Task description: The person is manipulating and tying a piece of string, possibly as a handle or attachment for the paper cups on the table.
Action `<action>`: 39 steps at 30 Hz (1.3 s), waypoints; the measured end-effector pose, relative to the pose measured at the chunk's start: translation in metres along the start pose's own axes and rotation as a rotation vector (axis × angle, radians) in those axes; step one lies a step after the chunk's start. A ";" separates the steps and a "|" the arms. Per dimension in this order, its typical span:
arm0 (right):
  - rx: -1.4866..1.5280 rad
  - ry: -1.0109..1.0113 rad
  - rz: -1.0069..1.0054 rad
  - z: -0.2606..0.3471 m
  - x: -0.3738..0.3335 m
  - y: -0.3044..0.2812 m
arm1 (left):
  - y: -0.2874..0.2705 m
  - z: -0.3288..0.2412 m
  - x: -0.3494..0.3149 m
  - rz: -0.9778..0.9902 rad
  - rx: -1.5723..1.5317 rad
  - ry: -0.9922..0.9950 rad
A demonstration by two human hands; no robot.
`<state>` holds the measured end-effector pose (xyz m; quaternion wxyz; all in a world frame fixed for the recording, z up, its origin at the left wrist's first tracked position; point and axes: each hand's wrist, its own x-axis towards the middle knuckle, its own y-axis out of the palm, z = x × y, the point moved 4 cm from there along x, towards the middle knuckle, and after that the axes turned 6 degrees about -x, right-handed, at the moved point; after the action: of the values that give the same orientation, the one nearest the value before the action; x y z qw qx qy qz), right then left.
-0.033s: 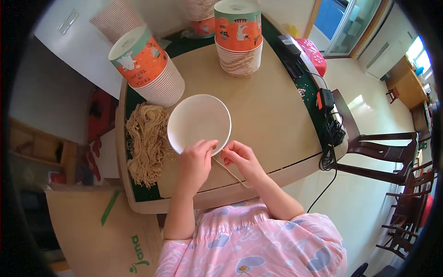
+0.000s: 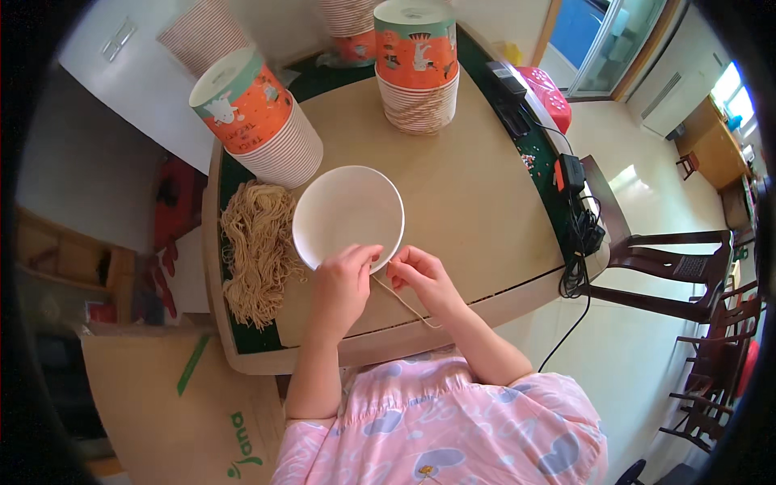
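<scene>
A white-lined paper bucket [image 2: 347, 206] stands in front of me with its round mouth toward me. My left hand [image 2: 343, 283] is closed at its near rim, fingertips over the edge. Just to the right, my right hand [image 2: 423, 279] pinches thumb and finger together on a thin beige cord [image 2: 406, 305] beside the rim. The cord's loose length trails down between my hands toward the table's near edge. What lies right under my fingertips is mostly hidden. Left of the bucket lies a loose heap of similar beige cords [image 2: 257, 255].
Nested stacks of orange-and-green paper buckets stand at the back left [image 2: 259, 117] and back centre [image 2: 416, 69]. Black adapters with tangled cables [image 2: 575, 234] line the table's right edge. A dark wooden chair [image 2: 663, 267] is to the right, a cardboard box [image 2: 178, 404] below left.
</scene>
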<state>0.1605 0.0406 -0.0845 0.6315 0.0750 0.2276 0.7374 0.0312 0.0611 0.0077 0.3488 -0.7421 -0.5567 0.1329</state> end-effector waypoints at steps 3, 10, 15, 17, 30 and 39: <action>0.001 -0.007 0.013 -0.001 0.001 -0.002 | 0.001 -0.004 0.005 0.054 0.017 -0.036; 0.004 -0.010 0.046 -0.003 0.003 -0.001 | 0.005 0.003 0.011 0.135 -0.043 -0.052; 0.029 -0.008 0.030 -0.001 0.003 0.000 | 0.005 0.004 0.013 0.161 -0.063 -0.051; 0.045 -0.005 0.031 -0.001 0.003 0.000 | 0.006 0.006 0.013 0.164 -0.065 -0.054; 0.041 -0.004 0.019 0.000 0.002 -0.003 | 0.008 0.002 0.015 0.203 -0.069 -0.070; 0.055 0.043 0.061 0.014 -0.012 -0.005 | -0.003 0.010 0.010 0.063 -0.151 -0.170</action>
<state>0.1733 0.0331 -0.0721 0.6015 0.0834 0.2587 0.7512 0.0268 0.0743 0.0043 0.2391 -0.7695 -0.5692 0.1637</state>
